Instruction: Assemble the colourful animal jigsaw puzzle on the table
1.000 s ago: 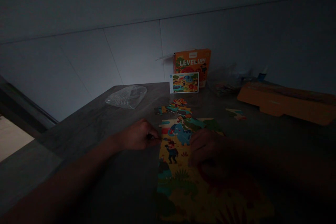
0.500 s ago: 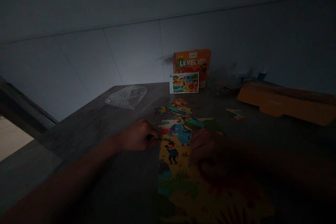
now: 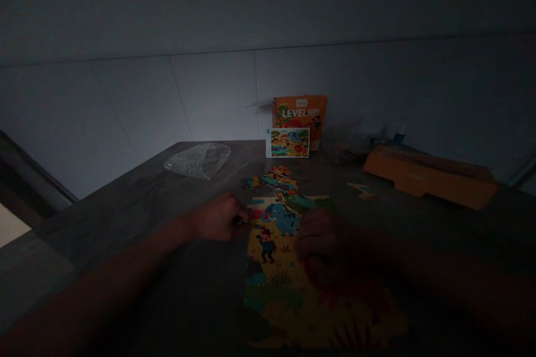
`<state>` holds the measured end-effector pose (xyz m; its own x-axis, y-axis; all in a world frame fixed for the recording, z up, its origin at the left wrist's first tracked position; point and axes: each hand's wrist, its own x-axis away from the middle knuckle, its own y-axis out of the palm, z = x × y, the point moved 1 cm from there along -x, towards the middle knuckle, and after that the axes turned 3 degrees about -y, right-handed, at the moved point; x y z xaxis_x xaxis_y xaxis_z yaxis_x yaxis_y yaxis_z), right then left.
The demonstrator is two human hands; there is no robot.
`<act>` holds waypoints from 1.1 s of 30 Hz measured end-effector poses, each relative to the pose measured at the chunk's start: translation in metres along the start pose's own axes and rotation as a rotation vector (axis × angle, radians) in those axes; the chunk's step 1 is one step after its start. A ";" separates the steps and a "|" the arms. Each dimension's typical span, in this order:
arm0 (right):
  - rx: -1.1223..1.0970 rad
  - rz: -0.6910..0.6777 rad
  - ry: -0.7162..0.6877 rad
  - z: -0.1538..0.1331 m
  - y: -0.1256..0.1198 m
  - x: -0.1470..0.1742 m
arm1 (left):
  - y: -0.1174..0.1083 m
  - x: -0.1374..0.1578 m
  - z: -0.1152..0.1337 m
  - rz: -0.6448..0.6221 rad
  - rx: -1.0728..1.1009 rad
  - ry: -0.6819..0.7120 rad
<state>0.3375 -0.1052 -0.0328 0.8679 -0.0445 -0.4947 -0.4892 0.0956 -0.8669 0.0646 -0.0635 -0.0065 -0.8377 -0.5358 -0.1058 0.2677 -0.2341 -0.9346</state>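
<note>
A jigsaw puzzle with a blue elephant, an explorer figure and a green crocodile lies flat on the dark table. My left hand is closed, its thumb and fingertips at the puzzle's left edge beside the elephant. On the opposite side my right hand rests over the puzzle with curled fingers; shadow hides whatever is beneath them. Just beyond the puzzle's far edge lie several loose puzzle pieces, partly overlapping. Another loose puzzle piece lies to the right.
An orange "LEVEL UP!" box stands at the back, with a picture card leaning before it. A clear plastic bag lies back left. An orange box part occupies the right. A pale wall rises behind the table.
The view has tilted and shifted slightly, so the scene sits a little lower and further left. Both hands keep nearly the same place against the puzzle.
</note>
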 end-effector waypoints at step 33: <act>0.317 0.246 0.063 0.004 0.001 -0.007 | 0.023 -0.015 -0.012 0.182 -0.122 -0.084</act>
<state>0.3315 -0.1009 -0.0296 0.7163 -0.0421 -0.6965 -0.6223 0.4129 -0.6650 0.0776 -0.0511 -0.0301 -0.7366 -0.6273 -0.2527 0.3474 -0.0304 -0.9372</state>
